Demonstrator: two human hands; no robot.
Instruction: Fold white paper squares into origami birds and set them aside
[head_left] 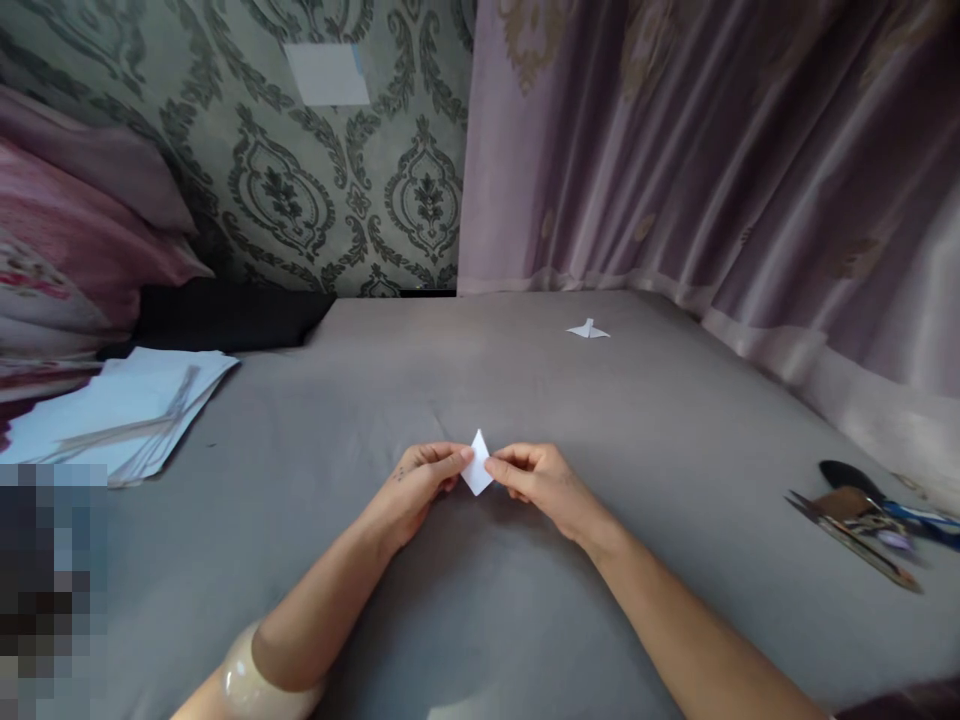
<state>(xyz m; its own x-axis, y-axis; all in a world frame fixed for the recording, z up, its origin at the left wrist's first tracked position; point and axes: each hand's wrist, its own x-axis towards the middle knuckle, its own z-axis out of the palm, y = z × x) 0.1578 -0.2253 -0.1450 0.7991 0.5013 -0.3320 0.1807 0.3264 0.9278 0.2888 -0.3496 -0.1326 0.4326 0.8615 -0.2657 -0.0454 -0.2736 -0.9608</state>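
Observation:
A small piece of white folded paper (478,473), shaped like a diamond with its point up, is held between my two hands near the middle of the view. My left hand (429,482) pinches its left corner, thumb on the front face. On the opposite corner, my right hand (536,478) grips with thumb and curled fingers. The fingers behind the paper are partly hidden. Farther back on the grey sheet (375,380) stands a folded paper figure (589,329) with two spread wings, apart from both hands.
To the left lies a stack of white sheets (135,400) with paper strips on top, beside a black cloth (225,315). At right are a pencil (870,555), pointed tools and a brown piece (846,502). Curtains (585,150) hang along the right edge.

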